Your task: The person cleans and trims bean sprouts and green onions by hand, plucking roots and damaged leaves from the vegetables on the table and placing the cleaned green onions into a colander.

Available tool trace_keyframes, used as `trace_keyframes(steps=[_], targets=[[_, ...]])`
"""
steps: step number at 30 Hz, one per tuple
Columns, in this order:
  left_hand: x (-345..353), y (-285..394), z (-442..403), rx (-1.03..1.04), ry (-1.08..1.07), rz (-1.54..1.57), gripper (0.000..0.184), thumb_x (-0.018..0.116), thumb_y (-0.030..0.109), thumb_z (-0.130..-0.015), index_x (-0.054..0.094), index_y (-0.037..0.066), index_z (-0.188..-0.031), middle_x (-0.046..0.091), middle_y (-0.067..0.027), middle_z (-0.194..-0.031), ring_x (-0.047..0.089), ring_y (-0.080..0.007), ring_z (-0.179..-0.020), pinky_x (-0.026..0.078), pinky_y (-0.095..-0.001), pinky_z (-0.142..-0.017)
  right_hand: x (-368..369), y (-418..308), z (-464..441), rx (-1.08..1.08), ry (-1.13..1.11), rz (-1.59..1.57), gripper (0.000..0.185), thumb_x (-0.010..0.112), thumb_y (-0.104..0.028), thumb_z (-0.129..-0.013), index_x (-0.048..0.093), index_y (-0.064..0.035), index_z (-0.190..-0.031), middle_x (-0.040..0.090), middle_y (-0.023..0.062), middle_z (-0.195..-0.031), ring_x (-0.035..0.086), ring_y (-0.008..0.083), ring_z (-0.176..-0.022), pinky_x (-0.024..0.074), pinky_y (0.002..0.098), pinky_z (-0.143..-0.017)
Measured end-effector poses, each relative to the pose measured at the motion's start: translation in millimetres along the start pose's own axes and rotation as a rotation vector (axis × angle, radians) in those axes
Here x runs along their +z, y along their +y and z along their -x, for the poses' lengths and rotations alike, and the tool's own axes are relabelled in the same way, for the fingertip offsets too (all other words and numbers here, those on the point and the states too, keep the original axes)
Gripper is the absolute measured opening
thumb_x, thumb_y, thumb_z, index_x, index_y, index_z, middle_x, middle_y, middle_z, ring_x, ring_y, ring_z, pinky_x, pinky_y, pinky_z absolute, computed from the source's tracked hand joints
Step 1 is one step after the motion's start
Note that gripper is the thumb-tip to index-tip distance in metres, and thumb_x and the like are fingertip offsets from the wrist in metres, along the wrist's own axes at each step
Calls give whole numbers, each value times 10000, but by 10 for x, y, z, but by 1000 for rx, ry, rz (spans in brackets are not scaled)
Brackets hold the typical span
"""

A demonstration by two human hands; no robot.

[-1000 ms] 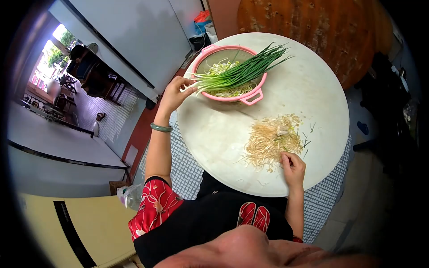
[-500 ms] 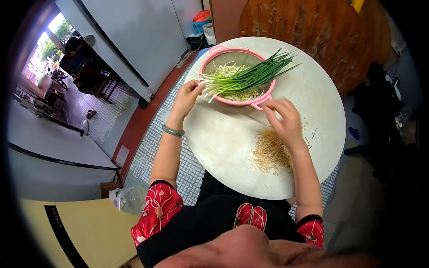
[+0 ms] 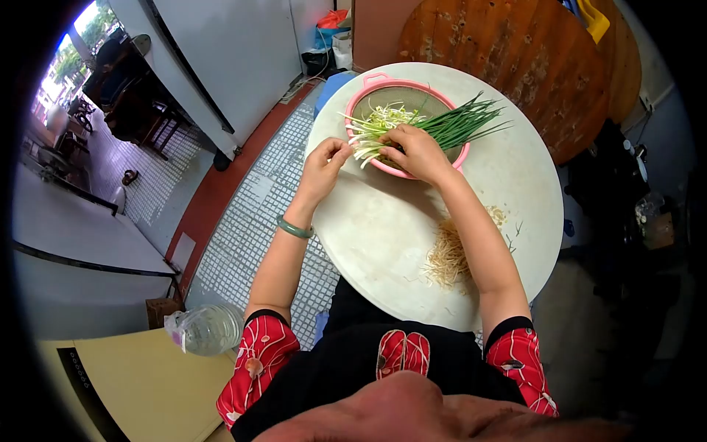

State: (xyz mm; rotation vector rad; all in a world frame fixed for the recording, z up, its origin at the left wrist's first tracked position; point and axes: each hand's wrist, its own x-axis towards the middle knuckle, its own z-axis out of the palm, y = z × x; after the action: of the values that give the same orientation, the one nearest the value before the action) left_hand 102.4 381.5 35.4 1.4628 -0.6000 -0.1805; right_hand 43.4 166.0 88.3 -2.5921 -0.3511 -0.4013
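Observation:
A bundle of thin spring onions (image 3: 460, 127), white ends to the left and green tips to the right, lies across a pink colander (image 3: 444, 96). Pale bean sprouts (image 3: 390, 116) show inside the colander. My right hand (image 3: 416, 152) is over the bundle, its fingers closed on the stalks near the white part. Just left of the white ends, my left hand (image 3: 322, 171) is pinched; whatever is between its fingertips is too small to make out. A heap of thin brownish trimmings (image 3: 446, 256) lies on the table, partly hidden by my right forearm.
The round white table (image 3: 368, 243) stands in front of me. Behind it leans a round wooden tabletop (image 3: 501, 66). A clear plastic bottle (image 3: 212, 329) stands at lower left on a cream surface (image 3: 147, 376). Bags (image 3: 331, 40) sit by the wall at the back.
My right hand has moved from beside the colander up and left onto the spring onions. My left hand stays by the white ends, and the view has shifted slightly.

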Motion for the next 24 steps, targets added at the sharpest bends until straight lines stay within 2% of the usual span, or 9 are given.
trace_keyframes(steps=[3,6,9,12,16,19,22,24], targets=[[-87,-40,66,-12,-34,128,165,540,182,-971,580,27,-933,500,20,-823,466,-85,-736,398,-225,-699,23,40,6,3,7,-40,209,666,-248,-826,667,-77,-945,628,120,-884,611,304,-837,485,400,-756],[-186,-95,111,-7,-39,566,160,501,169,-982,561,22,-972,542,-22,-912,518,-126,-753,442,-260,-716,43,53,12,4,16,-74,215,666,-248,-829,664,-64,-940,630,124,-882,610,299,-819,483,393,-744],[-224,-85,80,-102,86,707,173,484,149,-979,552,4,-1043,566,-58,-1008,558,-148,-782,482,-291,-733,59,49,18,-1,23,-87,220,665,-247,-832,664,-54,-938,630,125,-875,609,297,-809,482,389,-739],[-158,-27,6,-330,83,665,219,510,159,-963,554,-3,-1105,587,-67,-1021,568,-143,-792,498,-299,-735,46,21,17,9,13,-71,220,667,-240,-830,666,-48,-937,630,126,-867,609,297,-802,484,387,-732],[39,-25,-129,-246,58,416,294,592,189,-916,567,-5,-1136,611,-54,-961,560,-116,-775,491,-265,-725,36,7,21,32,3,-68,216,669,-231,-826,669,-47,-940,632,127,-861,610,298,-796,486,383,-722],[72,37,-202,-261,-16,192,299,619,191,-900,579,-5,-1122,616,-47,-947,560,-101,-766,480,-245,-713,20,-18,42,16,16,-81,219,672,-232,-822,669,-45,-936,633,127,-855,612,295,-785,486,385,-718],[109,106,-235,-254,-36,95,238,616,161,-891,611,-11,-1056,628,-45,-922,573,-89,-740,474,-226,-667,45,12,56,-40,47,-75,226,678,-236,-818,667,-50,-946,632,121,-833,615,285,-769,488,384,-708],[106,100,-247,-235,-23,66,202,607,134,-888,625,-18,-1019,635,-44,-892,580,-88,-730,478,-223,-642,33,-16,56,-5,42,-82,235,680,-236,-816,663,-56,-967,632,119,-822,619,278,-764,490,383,-702]])
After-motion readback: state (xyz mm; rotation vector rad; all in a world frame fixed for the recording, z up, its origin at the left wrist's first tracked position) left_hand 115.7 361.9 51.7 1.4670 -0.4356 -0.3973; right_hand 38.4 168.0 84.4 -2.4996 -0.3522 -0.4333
